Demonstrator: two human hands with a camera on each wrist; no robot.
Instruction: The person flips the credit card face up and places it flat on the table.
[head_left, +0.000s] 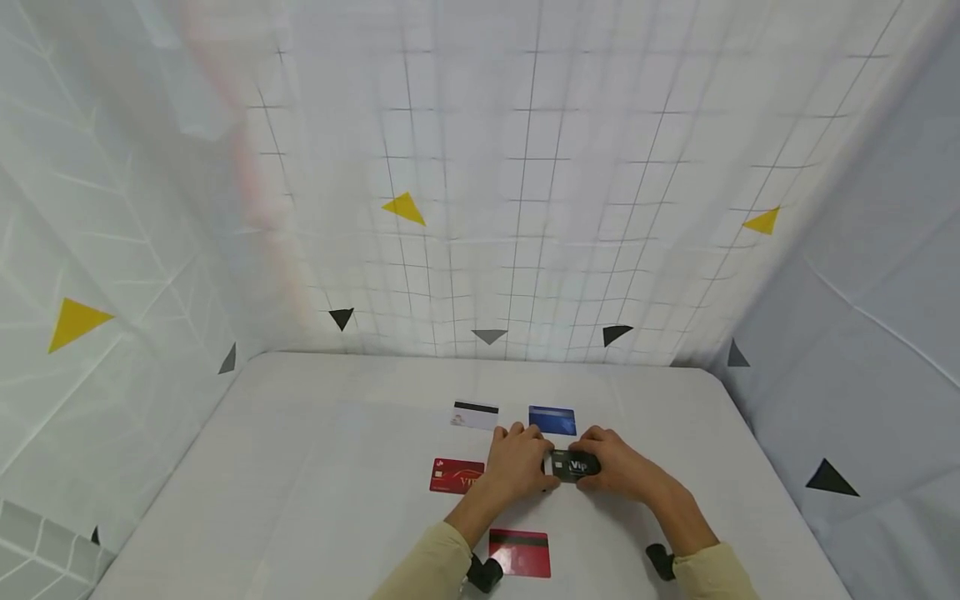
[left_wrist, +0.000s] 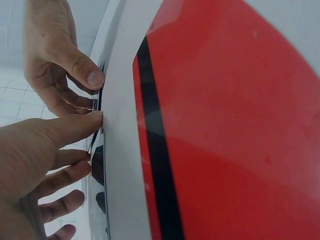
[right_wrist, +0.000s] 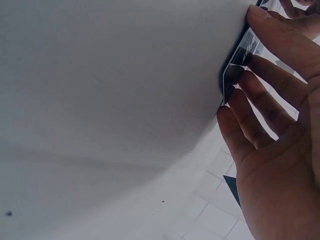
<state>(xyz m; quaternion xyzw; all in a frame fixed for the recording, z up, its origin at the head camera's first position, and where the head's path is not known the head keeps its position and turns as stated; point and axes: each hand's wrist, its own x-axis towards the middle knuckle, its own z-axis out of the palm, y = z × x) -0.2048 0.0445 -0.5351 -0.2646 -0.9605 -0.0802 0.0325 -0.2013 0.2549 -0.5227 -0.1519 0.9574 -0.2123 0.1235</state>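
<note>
A black card with "Vip" lettering (head_left: 572, 466) lies low over the white table, between both hands. My left hand (head_left: 519, 462) pinches its left end, thumb at the near edge and fingers at the far edge. From the other side my right hand (head_left: 618, 467) grips the right end the same way. In the left wrist view the left hand (left_wrist: 30, 155) and right hand (left_wrist: 55, 65) meet along the card's thin edge. The right wrist view shows the right hand (right_wrist: 280, 145) with fingertips against the card's dark side (right_wrist: 235, 72). A pale strip shows at the card's left end.
Around the hands on the table (head_left: 337, 467) lie a white card with a dark stripe (head_left: 474, 416), a blue card (head_left: 552, 420), a red card (head_left: 453, 475) partly behind the left hand, and a red striped card (head_left: 519, 557) near the left forearm. Curtain walls enclose the table.
</note>
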